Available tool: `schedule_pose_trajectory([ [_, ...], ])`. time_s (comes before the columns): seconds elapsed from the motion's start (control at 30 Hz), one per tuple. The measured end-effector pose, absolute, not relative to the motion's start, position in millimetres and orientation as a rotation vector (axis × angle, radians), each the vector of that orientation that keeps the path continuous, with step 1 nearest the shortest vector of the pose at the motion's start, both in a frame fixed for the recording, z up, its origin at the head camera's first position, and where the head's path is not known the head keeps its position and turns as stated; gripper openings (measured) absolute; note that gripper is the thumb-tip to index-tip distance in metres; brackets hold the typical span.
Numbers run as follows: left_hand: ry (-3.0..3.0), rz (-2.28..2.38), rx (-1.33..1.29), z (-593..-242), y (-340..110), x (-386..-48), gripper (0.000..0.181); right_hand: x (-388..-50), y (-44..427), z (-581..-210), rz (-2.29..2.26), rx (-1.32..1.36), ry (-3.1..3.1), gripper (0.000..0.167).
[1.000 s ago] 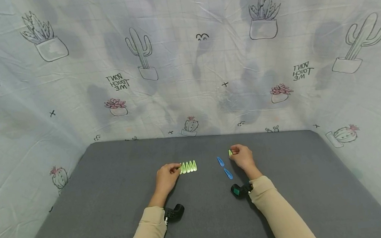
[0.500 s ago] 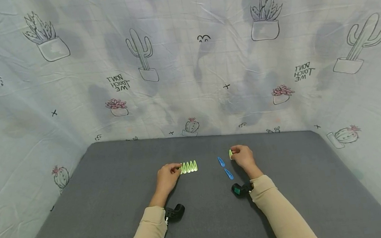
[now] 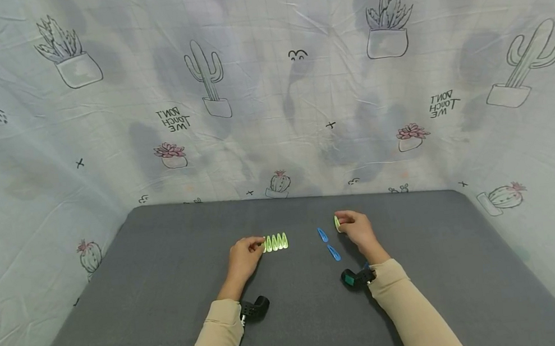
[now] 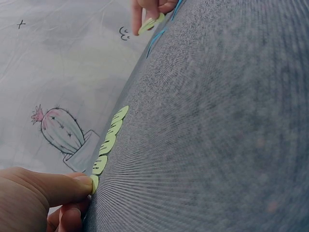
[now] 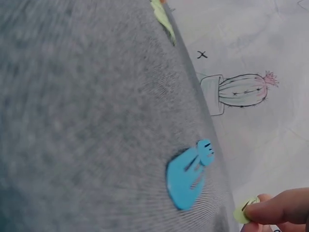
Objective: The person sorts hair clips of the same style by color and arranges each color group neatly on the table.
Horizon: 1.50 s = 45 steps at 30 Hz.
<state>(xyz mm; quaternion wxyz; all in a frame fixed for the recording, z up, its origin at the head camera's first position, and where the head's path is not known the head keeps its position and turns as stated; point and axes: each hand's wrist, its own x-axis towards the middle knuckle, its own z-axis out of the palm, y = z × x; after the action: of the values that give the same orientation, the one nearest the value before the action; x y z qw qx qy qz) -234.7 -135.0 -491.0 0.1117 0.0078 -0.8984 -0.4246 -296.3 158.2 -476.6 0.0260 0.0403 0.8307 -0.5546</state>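
Several yellow-green snap hair clips point(image 3: 274, 242) lie side by side in a row on the grey table. At the row's left end my left hand point(image 3: 243, 258) holds the last clip point(image 4: 94, 184) between thumb and finger. My right hand point(image 3: 360, 231), farther right, pinches another yellow-green snap hair clip point(image 3: 337, 223), which looks raised off the cloth in the right wrist view. Between the hands, closer to the right one, lie two blue snap hair clips, an upper one point(image 3: 322, 235) and a lower one point(image 3: 334, 253). The left hand's fingers partly cover its clip.
A grey cloth covers the table point(image 3: 293, 318). Behind it and along both sides hangs a pale curtain point(image 3: 258, 85) printed with cacti. A bit of something blue point(image 3: 367, 265) shows beside the right wrist, mostly hidden.
My right wrist has shifted slightly to the right and toward me, with its clip still pinched. The left hand and the clips on the table stay as they were.
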Motion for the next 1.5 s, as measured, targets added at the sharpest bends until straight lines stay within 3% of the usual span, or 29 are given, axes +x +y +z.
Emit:
schedule_pose_trajectory([
  [0.7,-2.639,-1.222,0.015,-489.8,-133.0,-233.3,0.015,-278.1,142.1,-459.4,-2.020,-0.030,2.077,0.043],
  [1.5,-2.624,-1.232,0.005,-490.1,-134.9,-235.5,0.014,-267.8,85.0,-466.8,-1.981,-0.159,2.149,0.038],
])
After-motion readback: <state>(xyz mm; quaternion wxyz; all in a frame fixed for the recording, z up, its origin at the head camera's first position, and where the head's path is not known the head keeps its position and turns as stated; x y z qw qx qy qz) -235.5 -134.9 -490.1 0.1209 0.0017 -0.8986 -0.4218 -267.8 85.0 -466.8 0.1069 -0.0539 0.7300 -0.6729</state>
